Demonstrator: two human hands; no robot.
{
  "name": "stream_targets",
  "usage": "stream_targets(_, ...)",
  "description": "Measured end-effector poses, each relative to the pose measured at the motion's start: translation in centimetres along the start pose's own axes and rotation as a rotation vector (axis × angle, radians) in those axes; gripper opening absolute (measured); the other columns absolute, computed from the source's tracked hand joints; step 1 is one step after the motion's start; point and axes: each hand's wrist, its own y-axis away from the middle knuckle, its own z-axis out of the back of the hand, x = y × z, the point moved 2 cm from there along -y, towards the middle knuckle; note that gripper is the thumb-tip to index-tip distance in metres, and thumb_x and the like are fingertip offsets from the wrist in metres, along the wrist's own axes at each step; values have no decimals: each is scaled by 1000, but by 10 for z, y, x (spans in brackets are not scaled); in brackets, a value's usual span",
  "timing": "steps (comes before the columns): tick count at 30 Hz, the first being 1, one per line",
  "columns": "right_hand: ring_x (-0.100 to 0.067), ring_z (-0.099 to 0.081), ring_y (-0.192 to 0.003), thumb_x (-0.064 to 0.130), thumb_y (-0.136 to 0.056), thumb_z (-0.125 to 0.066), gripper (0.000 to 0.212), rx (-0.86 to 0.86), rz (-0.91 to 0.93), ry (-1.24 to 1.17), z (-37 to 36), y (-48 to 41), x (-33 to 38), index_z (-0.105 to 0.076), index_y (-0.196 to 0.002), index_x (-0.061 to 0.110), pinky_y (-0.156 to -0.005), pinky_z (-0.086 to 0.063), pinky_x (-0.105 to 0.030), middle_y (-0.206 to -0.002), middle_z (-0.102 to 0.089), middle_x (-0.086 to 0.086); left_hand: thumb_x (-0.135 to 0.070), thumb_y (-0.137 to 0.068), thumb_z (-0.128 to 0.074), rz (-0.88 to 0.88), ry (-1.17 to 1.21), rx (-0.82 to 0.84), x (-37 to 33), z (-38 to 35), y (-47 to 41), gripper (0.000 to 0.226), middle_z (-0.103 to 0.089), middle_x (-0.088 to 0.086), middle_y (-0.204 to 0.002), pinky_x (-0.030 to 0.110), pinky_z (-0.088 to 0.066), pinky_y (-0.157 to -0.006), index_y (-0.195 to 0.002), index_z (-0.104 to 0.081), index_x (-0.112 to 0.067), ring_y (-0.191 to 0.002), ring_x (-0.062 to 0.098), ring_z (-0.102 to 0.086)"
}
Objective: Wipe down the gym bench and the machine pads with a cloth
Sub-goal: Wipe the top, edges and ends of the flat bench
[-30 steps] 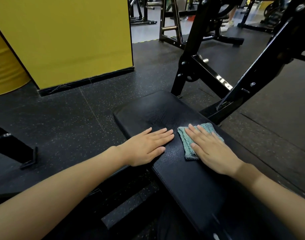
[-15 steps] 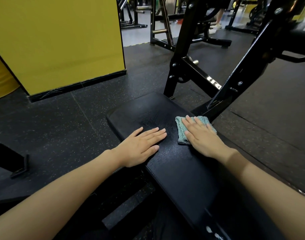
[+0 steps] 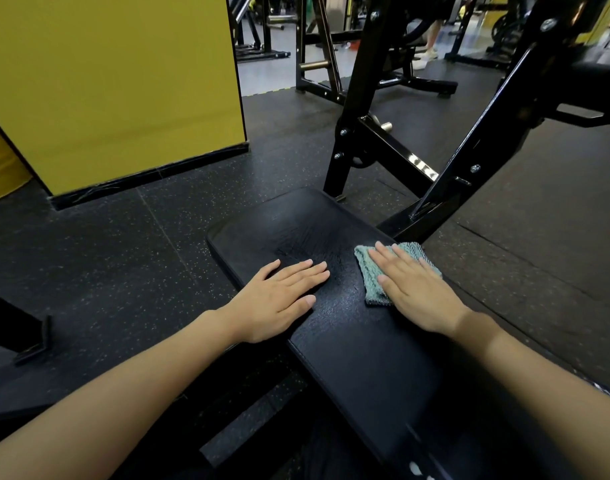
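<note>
A black padded gym bench (image 3: 296,223) runs from the lower right toward the middle of the view. A folded teal cloth (image 3: 369,275) lies on the pad near its right edge. My right hand (image 3: 414,289) presses flat on the cloth with straight fingers and covers most of it. My left hand (image 3: 279,292) rests flat on the pad's left edge, fingers straight, a short gap away from the cloth. The pad's surface shows faint streaks ahead of both hands.
A black steel machine frame (image 3: 393,150) rises just beyond the bench's far end, with an angled strut (image 3: 476,147) at its right. A yellow wall panel (image 3: 116,81) stands at the left. Black speckled rubber flooring (image 3: 123,258) surrounds the bench. More racks and a person's legs (image 3: 429,43) are far back.
My right hand slid the cloth forward toward the far right corner of the pad, then drew it slightly back. My left hand stayed flat on the pad's left edge.
</note>
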Motion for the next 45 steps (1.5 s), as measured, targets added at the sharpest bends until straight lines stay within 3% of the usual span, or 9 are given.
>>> stream_targets(9, -7, 11, -151, 39, -108, -17, 53, -11, -36, -7, -4, 5, 9, -2, -158, 33, -120, 8, -34, -165, 6, 16, -62, -89, 3, 8, 38, -23, 2, -1, -1, 73, -5, -33, -160, 28, 10, -120, -156, -16, -42, -144, -15, 9)
stream_targets(14, 6, 24, -140, 61, -79, 15, 68, 27, 45, 63, -11, 53, 20, 18, -145, 45, -112, 17, -21, -154, 21, 28, -63, -88, 5, -5, 3, -8, 2, -1, -1, 74, 1, -31, -161, 29, 12, -120, -157, -9, -41, -144, -14, 13)
stream_targets(18, 12, 31, -135, 61, -78, 16, 70, 26, 69, 66, -13, 62, 15, 16, -147, 47, -106, 24, -13, -151, 23, 33, -63, -91, 3, -31, -7, 55, 4, 3, -1, 71, 7, -28, -161, 27, 14, -119, -158, -4, -38, -144, -13, 15)
stream_targets(22, 4, 19, -145, 50, -104, -9, 53, 24, 31, 12, -6, 32, 5, 3, -154, 41, -120, 10, -27, -160, 11, 25, -56, -95, 0, -8, -31, 66, 6, 6, -5, 66, 7, -27, -162, 28, 10, -121, -158, -3, -37, -146, -11, 12)
stream_targets(25, -3, 10, -150, 38, -108, -18, 53, 10, -16, 9, 1, 6, 0, -2, -158, 35, -121, 5, -34, -163, 5, 20, -57, -95, 0, 5, -22, 40, 6, 4, -8, 65, 6, -28, -161, 27, 10, -121, -157, -3, -38, -146, -12, 11)
stream_targets(35, -8, 12, -151, 39, -108, -16, 54, -2, -64, 31, -3, 12, 19, 2, -158, 31, -121, 7, -37, -164, 10, 15, -61, -84, 10, 7, -49, -21, 5, 0, -8, 77, 8, -31, -158, 23, 13, -116, -157, -2, -38, -143, -14, 15)
stream_targets(39, -2, 20, -146, 55, -90, 9, 65, 59, 50, 85, -16, 50, 36, 12, -153, 39, -122, 8, -36, -154, 23, 25, -61, -84, 11, -1, -68, -20, 6, -1, -8, 77, 10, -31, -157, 25, 12, -118, -157, -1, -39, -143, -14, 17)
stream_targets(42, -12, -12, -151, 52, -99, -1, 63, -48, 187, 173, -28, 78, 52, -13, -158, 33, -119, -10, -33, -165, -10, 12, -61, -85, 12, -4, -78, -24, 7, -1, -10, 76, 9, -30, -158, 24, 12, -117, -157, -1, -39, -143, -14, 16)
stream_targets(45, -19, -39, -143, 40, -106, -11, 56, -82, 259, 189, -36, 92, 70, -40, -151, 23, -109, -25, -39, -156, -40, 5, -60, -84, 12, -3, -91, -37, 7, -1, -10, 77, 9, -30, -158, 24, 11, -117, -157, -2, -38, -143, -13, 15)
